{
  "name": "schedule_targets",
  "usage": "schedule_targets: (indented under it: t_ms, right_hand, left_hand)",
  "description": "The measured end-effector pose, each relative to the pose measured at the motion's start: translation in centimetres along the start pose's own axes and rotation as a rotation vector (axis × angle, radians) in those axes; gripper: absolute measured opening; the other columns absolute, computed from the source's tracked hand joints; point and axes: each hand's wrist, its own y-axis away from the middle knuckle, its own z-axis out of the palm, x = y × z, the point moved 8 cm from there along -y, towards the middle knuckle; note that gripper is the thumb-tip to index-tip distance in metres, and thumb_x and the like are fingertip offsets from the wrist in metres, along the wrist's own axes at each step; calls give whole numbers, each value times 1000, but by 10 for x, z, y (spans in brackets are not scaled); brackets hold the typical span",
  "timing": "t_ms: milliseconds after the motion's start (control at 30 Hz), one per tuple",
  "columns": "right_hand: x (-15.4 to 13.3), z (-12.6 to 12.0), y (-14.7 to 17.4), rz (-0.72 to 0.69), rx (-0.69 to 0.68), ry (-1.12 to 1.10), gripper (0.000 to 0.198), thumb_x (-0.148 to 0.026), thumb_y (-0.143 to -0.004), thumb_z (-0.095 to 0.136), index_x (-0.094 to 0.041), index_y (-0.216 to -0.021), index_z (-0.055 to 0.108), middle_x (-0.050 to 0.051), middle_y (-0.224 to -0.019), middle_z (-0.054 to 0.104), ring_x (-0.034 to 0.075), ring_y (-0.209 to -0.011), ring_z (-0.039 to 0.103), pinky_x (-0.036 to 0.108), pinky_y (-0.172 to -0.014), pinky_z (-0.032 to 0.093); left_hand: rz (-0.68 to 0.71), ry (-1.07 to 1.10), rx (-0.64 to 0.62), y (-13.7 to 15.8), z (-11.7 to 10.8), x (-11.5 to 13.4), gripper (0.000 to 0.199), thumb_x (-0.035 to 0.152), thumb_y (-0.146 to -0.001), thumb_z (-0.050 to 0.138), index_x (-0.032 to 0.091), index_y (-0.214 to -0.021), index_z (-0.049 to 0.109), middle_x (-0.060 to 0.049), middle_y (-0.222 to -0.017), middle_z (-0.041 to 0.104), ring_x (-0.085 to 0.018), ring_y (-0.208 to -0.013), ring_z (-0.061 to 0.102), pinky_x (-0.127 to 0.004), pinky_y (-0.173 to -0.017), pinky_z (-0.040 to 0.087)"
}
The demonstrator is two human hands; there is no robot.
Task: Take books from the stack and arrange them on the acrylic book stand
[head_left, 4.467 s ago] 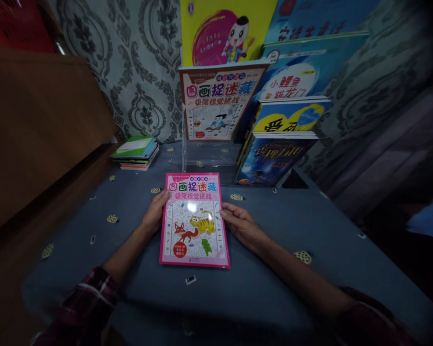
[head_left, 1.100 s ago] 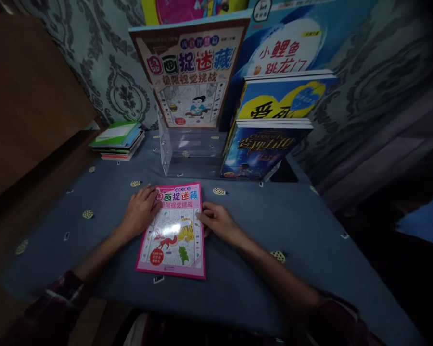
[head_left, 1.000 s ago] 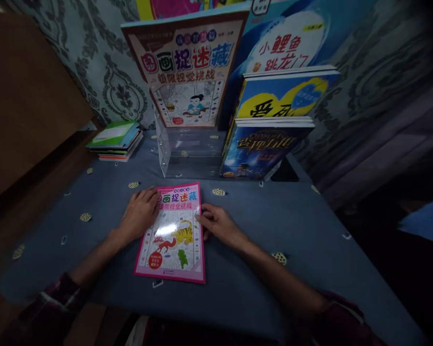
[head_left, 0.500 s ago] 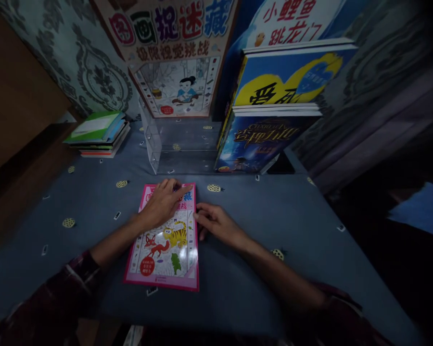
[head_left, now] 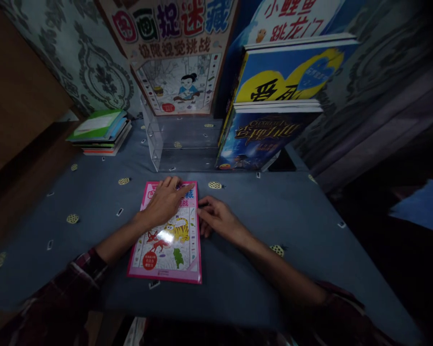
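A pink-bordered picture book (head_left: 183, 250) lies flat on the table, its cover showing a red fox and a yellow striped tiger. My left hand (head_left: 164, 201) rests on the upper part of the cover, palm down with fingers stretched out, hiding part of the title. At the book's right edge is my right hand (head_left: 219, 218). Its fingers are bent, with a gap between thumb and index finger, and the thumb tip is by the edge. Whether it touches the book I cannot tell.
Behind the book stands a clear acrylic rack (head_left: 153, 144) holding a brown picture book (head_left: 176, 72), a blue-and-yellow book (head_left: 267, 67) and dark blue books (head_left: 260, 139). A stack of books (head_left: 101, 132) lies at the back left. The blue-grey tablecloth (head_left: 267, 206) has pineapple prints.
The view has shifted slightly. My right thumb has drawn back a little from over the book's edge. The left hand stays on the cover.
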Motion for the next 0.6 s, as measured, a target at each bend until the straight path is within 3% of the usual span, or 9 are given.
schedule_targets:
  t_ms: [100, 167, 300, 467, 600]
  right_hand:
    - [-23, -16, 3, -61, 169, 446, 16, -26, -96, 51, -19, -109, 56, -3, -67, 64, 16, -52, 62, 27, -51, 47]
    - [-42, -18, 3, -119, 240, 767, 24, -23, -98, 50, -17, -118, 61, 4, -81, 70, 20, -70, 68, 31, -65, 50]
    - [-55, -7, -7, -143, 217, 1178, 41, -27, -102, 49, -15, -141, 56, 17, -121, 65, 30, -111, 64, 37, -85, 51]
    - [-46, -2, -18, -161, 226, 1307, 45, -35, -104, 46, -16, -145, 53, 18, -124, 59, 32, -119, 57, 41, -94, 49]
    - [-44, -4, -18, -208, 252, 1286, 44, -39, -106, 42, -19, -142, 55, 16, -120, 60, 30, -114, 57, 41, -93, 49]
  left_hand:
    - [-6, -17, -2, 0, 1, 0, 59, 7, -95, 44, 32, -148, 51, -10, -123, 55, -28, -109, 48, -44, -91, 44]
    - [-8, -25, -1, 1, 2, -1, 58, 8, -96, 44, 32, -148, 51, -10, -122, 56, -27, -108, 49, -43, -92, 44]
    - [12, -38, 30, 0, 2, 0, 53, 11, -98, 43, 29, -147, 51, -10, -122, 57, -27, -108, 49, -43, -91, 45]
    - [24, -76, 24, 6, -2, 0, 46, 13, -98, 43, 20, -142, 56, -13, -122, 60, -28, -109, 52, -44, -91, 46]
    - [-60, -120, 39, 26, -10, -21, 44, 10, -95, 46, 16, -136, 59, -15, -124, 63, -29, -110, 56, -46, -93, 47]
